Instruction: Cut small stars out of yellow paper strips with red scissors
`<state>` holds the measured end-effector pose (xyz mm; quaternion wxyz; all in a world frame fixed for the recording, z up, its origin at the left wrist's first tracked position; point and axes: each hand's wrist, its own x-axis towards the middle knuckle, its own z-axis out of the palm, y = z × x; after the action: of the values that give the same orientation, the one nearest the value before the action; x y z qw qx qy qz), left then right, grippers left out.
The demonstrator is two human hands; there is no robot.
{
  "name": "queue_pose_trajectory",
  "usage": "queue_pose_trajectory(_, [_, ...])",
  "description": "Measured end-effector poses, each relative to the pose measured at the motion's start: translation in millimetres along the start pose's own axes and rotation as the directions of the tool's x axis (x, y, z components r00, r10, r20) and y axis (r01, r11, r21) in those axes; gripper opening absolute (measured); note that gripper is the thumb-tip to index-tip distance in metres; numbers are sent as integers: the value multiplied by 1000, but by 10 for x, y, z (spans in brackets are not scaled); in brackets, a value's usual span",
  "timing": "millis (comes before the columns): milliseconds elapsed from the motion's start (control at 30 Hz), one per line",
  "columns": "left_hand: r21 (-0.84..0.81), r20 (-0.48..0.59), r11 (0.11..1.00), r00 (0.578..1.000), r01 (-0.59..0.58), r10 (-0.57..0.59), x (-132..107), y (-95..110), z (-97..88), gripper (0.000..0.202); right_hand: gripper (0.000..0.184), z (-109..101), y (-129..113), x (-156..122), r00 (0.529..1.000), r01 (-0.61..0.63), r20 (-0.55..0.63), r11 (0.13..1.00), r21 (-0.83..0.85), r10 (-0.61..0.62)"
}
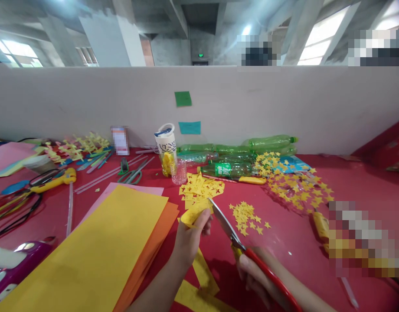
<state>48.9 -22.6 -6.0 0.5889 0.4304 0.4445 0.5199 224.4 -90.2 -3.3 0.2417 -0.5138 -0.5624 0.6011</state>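
Note:
My left hand point(190, 234) is closed on a curled strip of yellow felt-like sheet point(193, 213), pinched between thumb and fingers. To its right, my right hand point(253, 275) grips red-handled scissors point(227, 225), whose blades point up and left toward the strip's end. A small yellow piece point(237, 252) shows beside the scissors' pivot. Beyond the blades are star-punched yellow scraps point(201, 188), and right of them a small pile of yellow stars point(245, 215). Long yellow strips point(204, 271) lie beneath my left forearm.
Yellow sheets point(98, 234) on orange ones point(160, 236) cover the left front. Farther back are a printed cup point(163, 147), green plastic bottles point(230, 168), teal-handled scissors point(134, 177) and spread stars point(300, 186). Yellow glue guns point(67, 177) flank both sides; a low white partition point(235, 99) bounds the back.

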Motion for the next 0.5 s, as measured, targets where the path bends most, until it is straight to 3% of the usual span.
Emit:
queue_pose_trajectory(200, [-25,48,998,997,-52,53,-4,-51,17,27,65,37,-17,9,994,-98,-53,995,34,100])
queue_pose_trajectory(500, [-49,20,999,1000,7,-6,1,-6,12,26,61,-7,-56,6,997,-72,-34,997,-3,72])
